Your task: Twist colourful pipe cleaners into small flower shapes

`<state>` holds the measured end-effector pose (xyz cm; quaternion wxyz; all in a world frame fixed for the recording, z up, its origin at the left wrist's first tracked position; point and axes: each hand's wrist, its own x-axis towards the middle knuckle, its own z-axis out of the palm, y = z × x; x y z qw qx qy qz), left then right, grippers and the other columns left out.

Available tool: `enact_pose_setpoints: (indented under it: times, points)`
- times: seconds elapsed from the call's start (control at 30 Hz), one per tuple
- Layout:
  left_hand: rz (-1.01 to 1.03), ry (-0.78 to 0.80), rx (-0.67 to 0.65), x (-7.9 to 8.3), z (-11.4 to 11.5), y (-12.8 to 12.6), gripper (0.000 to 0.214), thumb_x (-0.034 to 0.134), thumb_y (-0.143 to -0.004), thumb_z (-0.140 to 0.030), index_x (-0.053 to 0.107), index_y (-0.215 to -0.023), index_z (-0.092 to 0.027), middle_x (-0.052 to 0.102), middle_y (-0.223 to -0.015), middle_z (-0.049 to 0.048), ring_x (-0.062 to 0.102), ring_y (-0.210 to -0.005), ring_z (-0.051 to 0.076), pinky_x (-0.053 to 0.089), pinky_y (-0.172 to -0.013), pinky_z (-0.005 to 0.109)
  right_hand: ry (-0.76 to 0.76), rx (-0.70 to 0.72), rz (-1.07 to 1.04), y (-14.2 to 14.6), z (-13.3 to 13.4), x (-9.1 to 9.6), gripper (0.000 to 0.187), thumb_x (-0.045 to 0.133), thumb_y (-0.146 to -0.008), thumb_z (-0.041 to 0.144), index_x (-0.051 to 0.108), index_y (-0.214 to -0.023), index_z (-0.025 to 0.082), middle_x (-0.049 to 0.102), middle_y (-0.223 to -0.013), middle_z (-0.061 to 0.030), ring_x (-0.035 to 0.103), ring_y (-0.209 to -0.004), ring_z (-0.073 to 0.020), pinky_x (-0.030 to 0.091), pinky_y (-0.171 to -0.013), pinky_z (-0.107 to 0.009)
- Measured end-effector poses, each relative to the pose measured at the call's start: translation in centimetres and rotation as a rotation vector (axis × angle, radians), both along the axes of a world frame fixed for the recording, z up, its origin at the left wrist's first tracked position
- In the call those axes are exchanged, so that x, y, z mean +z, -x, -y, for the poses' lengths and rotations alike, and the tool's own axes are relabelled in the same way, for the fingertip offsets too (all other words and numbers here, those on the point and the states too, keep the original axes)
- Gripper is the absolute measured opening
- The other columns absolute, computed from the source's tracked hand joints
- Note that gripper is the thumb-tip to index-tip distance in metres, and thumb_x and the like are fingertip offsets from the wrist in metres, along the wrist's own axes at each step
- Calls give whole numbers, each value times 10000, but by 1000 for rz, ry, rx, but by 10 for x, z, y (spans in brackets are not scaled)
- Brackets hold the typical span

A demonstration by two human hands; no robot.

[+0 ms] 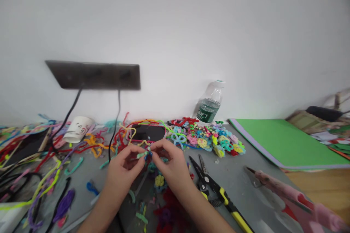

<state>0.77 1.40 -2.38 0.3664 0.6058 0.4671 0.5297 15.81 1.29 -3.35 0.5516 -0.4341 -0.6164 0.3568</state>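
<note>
My left hand (128, 164) and my right hand (169, 156) meet at the middle of the grey table, thumbs and forefingers pinched. Between the fingertips is a small piece of fuzzy pipe cleaner (141, 155), pale green with dark blue beside it; its full shape is hidden by the fingers. Below the hands lies a yellow pipe-cleaner flower (159, 180) among blue ones. Just behind them rests a dark phone (149, 133) with a pink edge. To the right of my right hand lie pliers or cutters with yellow-and-black handles (218, 189).
A pile of colourful pipe-cleaner flowers (207, 138) sits near a tilted water bottle (210, 103). Green sheets (284, 140) lie at right, and a pink glue gun (287, 189) stands nearer. On the left are a paper cup (78, 129), loose pipe cleaners (54, 182) and black cables (72, 107).
</note>
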Motion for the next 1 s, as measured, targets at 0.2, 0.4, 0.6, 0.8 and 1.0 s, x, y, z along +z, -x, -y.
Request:
enact_pose_setpoints:
  times: [0.2,0.4,0.6,0.8,1.0]
  points:
    - [57,10,-18,-3,0,-1,64,694,-674,-202,694,-737,-188,690,-703,3,677,-647,146,557,-568,189,-97,-27,75,0,2,6,174,517,-777,65,619,-809,201,614,-800,-21,616,-735,-144,507,-659,-235]
    - [164,180,-21,4,0,-4,110,735,-594,-208,690,-690,-179,683,-678,4,664,-651,155,562,-600,213,-298,-53,211,-1,2,8,218,489,-794,24,628,-800,192,595,-773,-19,591,-736,-134,471,-669,-219]
    - [312,395,-41,1,0,-3,216,811,-539,-235,696,-705,-160,674,-646,-14,623,-568,116,532,-559,185,-434,-55,342,-4,0,6,236,475,-806,7,627,-780,186,578,-806,-32,556,-731,-120,452,-659,-193]
    - [439,536,-76,-5,2,-2,329,861,-546,-314,680,-765,-147,687,-607,-6,640,-554,115,529,-572,181,-464,-27,448,-5,1,8,225,469,-843,26,592,-736,181,560,-816,-35,528,-706,-111,426,-626,-189]
    - [275,434,-22,-6,0,2,294,835,-565,-307,705,-780,-154,687,-606,-6,629,-543,121,506,-525,177,-460,-26,501,-6,4,9,226,461,-907,74,611,-775,179,573,-816,-45,533,-713,-117,431,-630,-201]
